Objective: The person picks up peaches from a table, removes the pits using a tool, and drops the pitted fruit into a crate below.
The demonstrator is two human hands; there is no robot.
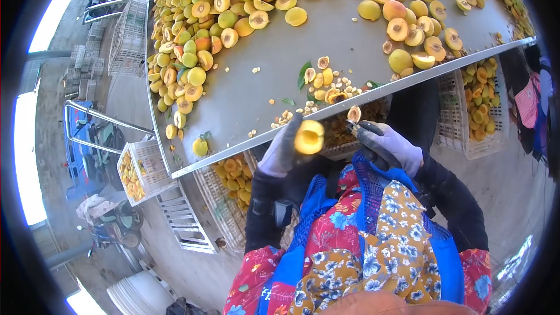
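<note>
My left hand (281, 150), in a grey-and-white glove, is closed on a yellow peach half (309, 137) whose hollow middle faces up. To the right, my gloved right hand (389, 144) grips a small metal tool (352, 128), its exact kind partly hidden by the fingers. At the tool's tip sits a brownish piece of peach pit (354, 114). Both hands are just off the near edge of a metal table (245, 93). Loose pits (344, 88) and scraps lie on the table ahead of them.
Halved peaches (221, 0) are heaped along the table's far and left sides, with more at the right. Crates of peach halves stand below at the left (153, 166) and right (469, 111). A raised metal rim (373, 96) runs along the near edge.
</note>
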